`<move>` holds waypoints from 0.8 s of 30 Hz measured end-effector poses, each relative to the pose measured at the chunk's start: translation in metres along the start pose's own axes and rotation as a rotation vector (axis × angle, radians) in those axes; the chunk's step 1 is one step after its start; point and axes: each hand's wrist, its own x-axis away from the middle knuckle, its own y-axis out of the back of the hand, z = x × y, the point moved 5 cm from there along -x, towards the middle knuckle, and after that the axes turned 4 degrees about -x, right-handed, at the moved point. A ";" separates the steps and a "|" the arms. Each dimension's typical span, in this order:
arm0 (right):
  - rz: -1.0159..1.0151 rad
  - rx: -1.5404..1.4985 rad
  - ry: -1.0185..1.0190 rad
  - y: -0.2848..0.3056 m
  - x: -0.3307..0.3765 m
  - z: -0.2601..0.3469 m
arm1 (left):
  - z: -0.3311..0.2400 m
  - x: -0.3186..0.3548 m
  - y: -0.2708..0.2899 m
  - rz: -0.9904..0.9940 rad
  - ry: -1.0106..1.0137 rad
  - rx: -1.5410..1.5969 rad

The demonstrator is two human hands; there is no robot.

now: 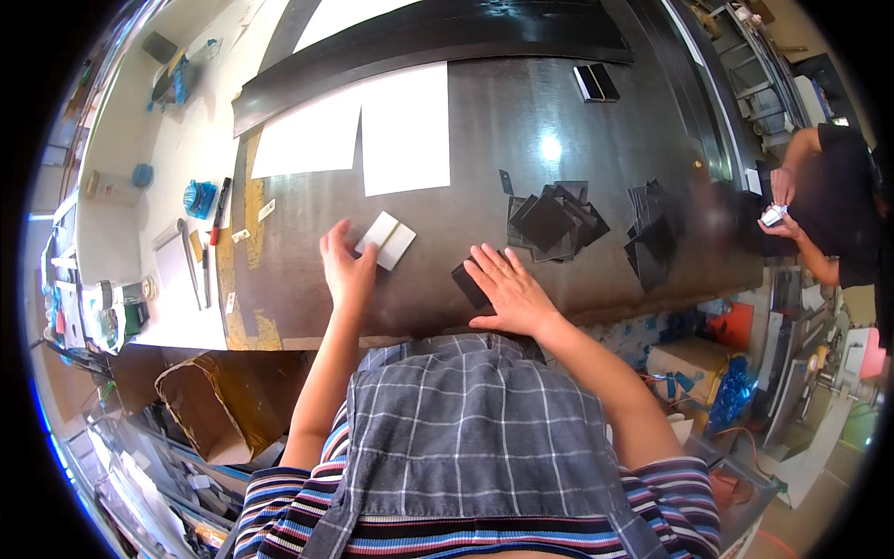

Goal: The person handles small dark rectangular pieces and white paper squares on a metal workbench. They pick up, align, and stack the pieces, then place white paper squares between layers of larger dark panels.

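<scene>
A white, flat rectangular stack (389,240) with a thin tan band across it lies on the dark tabletop. At its left corner is my left hand (348,270), fingers spread and the thumb at the stack's lower edge. My right hand (515,293) rests flat, fingers stretched out, partly over a small black card or stack of cards (471,283). How thick that black piece is cannot be made out under the fingers. Just beyond my right hand lies a loose heap of black square cards (549,222). A second spread of black cards (651,233) lies farther right.
White sheets (406,130) lie ahead, below a long black strip (428,51). A banded black stack (596,83) sits far right. Left are a marker (221,211) and a blue-capped bottle (197,198). A co-worker (829,205) holds a small white thing at the right.
</scene>
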 end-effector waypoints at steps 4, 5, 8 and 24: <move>0.095 0.018 0.008 0.003 0.024 0.008 | 0.009 0.005 0.017 -0.087 -0.111 0.016; 0.101 -0.006 -0.006 0.007 0.035 0.005 | 0.018 0.006 0.018 -0.080 -0.079 0.042; 0.128 0.092 -0.009 0.001 0.067 -0.009 | 0.025 0.011 0.020 -0.066 -0.117 0.035; -0.339 -2.022 -0.358 0.010 -0.037 0.018 | -0.057 0.071 -0.030 0.822 0.421 1.032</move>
